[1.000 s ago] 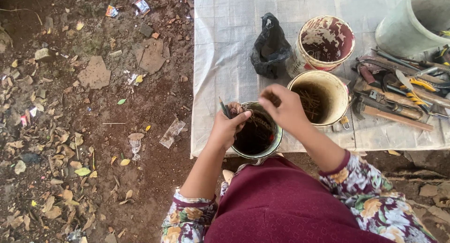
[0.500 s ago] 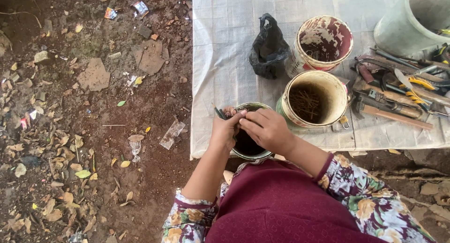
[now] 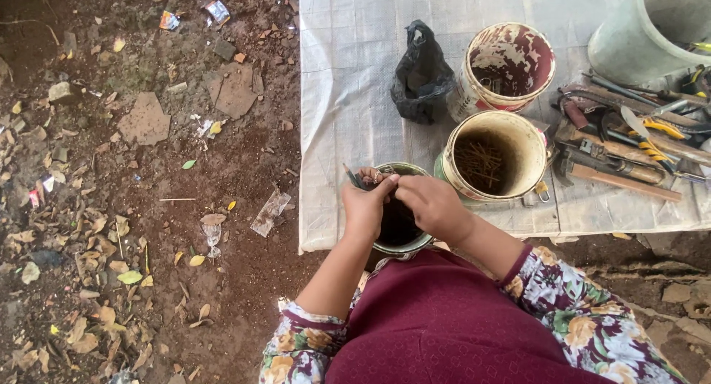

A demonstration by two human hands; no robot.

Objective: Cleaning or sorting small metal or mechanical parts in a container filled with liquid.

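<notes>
A small green tin (image 3: 404, 239) with dark contents stands at the near edge of a white woven sheet (image 3: 355, 95). My left hand (image 3: 364, 203) grips the tin's left rim and pinches a few thin dark nails that stick out to the upper left. Over the tin's mouth, my right hand (image 3: 431, 205) has its fingers curled, the fingertips meeting the left hand. Whether it holds nails I cannot tell. Just right of the hands is a larger cream tin (image 3: 495, 158) with rusty nails in the bottom.
A paint-stained tin (image 3: 507, 64) and a black plastic bag (image 3: 421, 73) lie farther back. Hammers, pliers and other tools (image 3: 629, 143) are piled at the right, beside a pale green bucket (image 3: 652, 32). To the left is bare soil with leaves, stones and litter.
My right hand has drawn back from the cream tin and come down over the green tin beside the left hand. The left hand stays on the rim.
</notes>
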